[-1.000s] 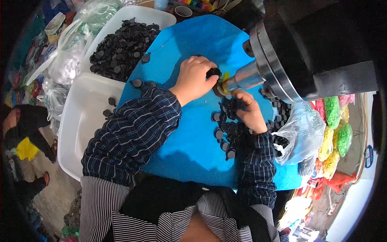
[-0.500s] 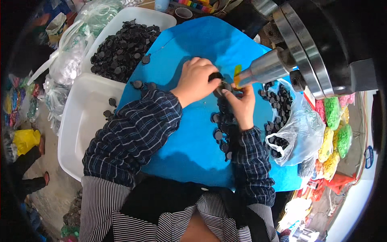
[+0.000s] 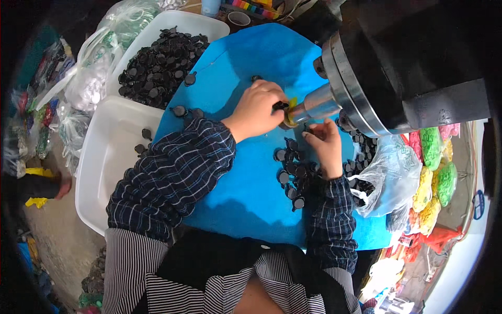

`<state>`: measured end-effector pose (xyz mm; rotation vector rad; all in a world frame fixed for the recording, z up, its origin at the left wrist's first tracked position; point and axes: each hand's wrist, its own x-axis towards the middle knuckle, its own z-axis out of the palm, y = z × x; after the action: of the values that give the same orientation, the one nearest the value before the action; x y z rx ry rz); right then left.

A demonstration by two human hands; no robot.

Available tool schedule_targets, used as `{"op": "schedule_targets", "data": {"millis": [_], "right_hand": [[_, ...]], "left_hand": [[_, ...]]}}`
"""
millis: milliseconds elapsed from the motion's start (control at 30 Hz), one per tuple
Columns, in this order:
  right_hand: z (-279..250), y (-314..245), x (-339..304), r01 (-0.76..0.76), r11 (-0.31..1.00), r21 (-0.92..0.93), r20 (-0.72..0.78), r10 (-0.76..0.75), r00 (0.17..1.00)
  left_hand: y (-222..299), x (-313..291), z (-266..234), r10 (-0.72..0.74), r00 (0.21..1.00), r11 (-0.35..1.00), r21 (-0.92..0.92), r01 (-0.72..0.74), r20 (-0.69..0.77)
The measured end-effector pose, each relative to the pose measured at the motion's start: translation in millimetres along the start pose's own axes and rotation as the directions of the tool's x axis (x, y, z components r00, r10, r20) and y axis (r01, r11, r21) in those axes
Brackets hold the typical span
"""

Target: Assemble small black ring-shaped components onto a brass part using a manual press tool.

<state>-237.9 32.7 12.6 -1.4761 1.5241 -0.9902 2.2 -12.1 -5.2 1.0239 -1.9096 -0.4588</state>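
My left hand (image 3: pixel 257 111) is closed on a small round black piece (image 3: pixel 281 107) with a tab, at the yellow-wrapped end of a metal machine shaft (image 3: pixel 316 103). The fingers partly hide the piece, and I cannot tell whether the shaft presses on it. Just right of that end, my right hand (image 3: pixel 326 146) has its thumb and fingertips drawn together; what they hold, if anything, is too small to name. Several loose black pieces (image 3: pixel 298 170) of the same kind lie in a heap on the blue work surface (image 3: pixel 235 180), left of my right wrist.
A white bin (image 3: pixel 217 26) full of black pieces stands at the far left; a nearer white bin (image 3: pixel 97 183) holds a few. On the right, a clear plastic bag (image 3: pixel 389 178) lies open with more pieces. The machine's dark body (image 3: pixel 418 68) overhangs the upper right.
The machine's shaft has come left and down to the piece at my left hand. My right hand has drawn back to the right, away from my left. Another person's arm or leg at the far left has shifted.
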Motion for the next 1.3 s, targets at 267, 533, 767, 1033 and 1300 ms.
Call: {"op": "schedule_targets", "data": {"millis": [267, 533, 767, 1033, 1300], "right_hand": [[38, -14, 10, 0.297, 0.948, 0.115, -0.074, -0.290, 0.954], [16, -28, -18, 0.285, 0.747, -0.601, 0.218, -0.190, 0.957], [3, -15, -4, 0.081, 0.974, -0.211, -0.001, -0.083, 0.997], [29, -6, 11, 0.313, 0.943, -0.111, -0.120, -0.326, 0.938], [22, -35, -26, 0.382, 0.798, -0.467, 0.331, -0.242, 0.912]], "left_hand": [[6, 4, 4, -0.037, 0.993, 0.994, 0.095, 0.047, -0.109], [6, 0, 1, -0.057, 0.988, 0.993, 0.099, 0.072, -0.142], [9, -3, 7, 0.129, 0.989, 0.991, -0.013, -0.131, -0.064], [6, 0, 2, -0.054, 0.992, 0.988, 0.141, 0.069, -0.112], [5, -1, 4, -0.059, 0.988, 0.993, 0.091, 0.072, -0.141]]}}
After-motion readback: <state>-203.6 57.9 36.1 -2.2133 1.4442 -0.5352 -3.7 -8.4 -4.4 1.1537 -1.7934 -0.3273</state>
